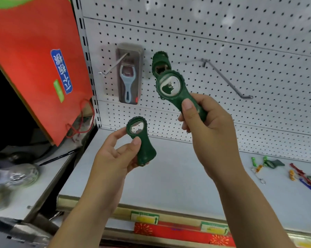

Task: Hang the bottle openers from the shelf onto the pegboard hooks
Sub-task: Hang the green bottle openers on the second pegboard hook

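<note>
We are pinching the lower green opener (144, 151) by its flared handle in our left hand (115, 156), above the shelf (178, 176), with its ring pointing up. Our right hand (210, 133) is gripping the upper green opener (183, 95) by the handle. Its long axis is tilting up-left, and its ring is overlapping a hung opener (159, 59) on the pegboard (222, 33). A bare hook (226, 77) is jutting out to the right amid open board.

Matt green plastic openers (178, 93) with shiny metal insets; perforated metal pegboard (222, 42).
</note>
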Demonstrator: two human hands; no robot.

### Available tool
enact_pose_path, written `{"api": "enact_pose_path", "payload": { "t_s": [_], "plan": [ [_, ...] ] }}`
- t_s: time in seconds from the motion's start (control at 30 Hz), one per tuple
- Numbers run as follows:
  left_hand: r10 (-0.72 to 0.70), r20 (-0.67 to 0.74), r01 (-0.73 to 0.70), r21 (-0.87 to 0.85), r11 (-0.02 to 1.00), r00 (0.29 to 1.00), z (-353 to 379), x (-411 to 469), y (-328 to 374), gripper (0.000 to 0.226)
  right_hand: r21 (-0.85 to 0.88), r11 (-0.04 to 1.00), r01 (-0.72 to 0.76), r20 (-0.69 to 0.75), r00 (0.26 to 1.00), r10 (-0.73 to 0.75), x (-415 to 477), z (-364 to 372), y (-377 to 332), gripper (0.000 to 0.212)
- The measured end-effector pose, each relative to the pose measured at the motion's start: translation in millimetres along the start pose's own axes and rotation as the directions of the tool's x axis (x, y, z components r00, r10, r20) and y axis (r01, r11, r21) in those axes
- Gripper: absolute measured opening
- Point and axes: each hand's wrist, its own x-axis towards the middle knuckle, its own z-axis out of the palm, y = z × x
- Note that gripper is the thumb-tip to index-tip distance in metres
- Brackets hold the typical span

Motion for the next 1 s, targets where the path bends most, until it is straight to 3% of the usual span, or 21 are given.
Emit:
{"api": "enact_pose_path", "payload": {
  "t_s": [0.27, 0.67, 1.0],
  "plan": [
    [0.02, 0.001, -0.02, -0.022, 1.0, 1.0, -0.1, 4.4, 4.9, 0.037, -0.031, 0.998, -0.053, -0.078, 0.996, 0.051, 16.3, 22.0, 17.2, 0.01],
    [0.076, 0.079, -0.078, 0.026, 0.997, 0.994, 2.4, 3.9, 20.5, 0.047, 0.004, 0.991, -0.136, -0.142, 0.981, 0.135, 64.1, 37.4, 32.4, 0.004],
    [0.132, 0.074, -0.14, 0.12, 0.983, 0.988, 5.7, 1.4, 23.4, 0.038, 0.122, 0.956, -0.265, -0.234, 0.929, 0.287, 19.1, 27.9, 39.0, 0.025]
  ]
}}
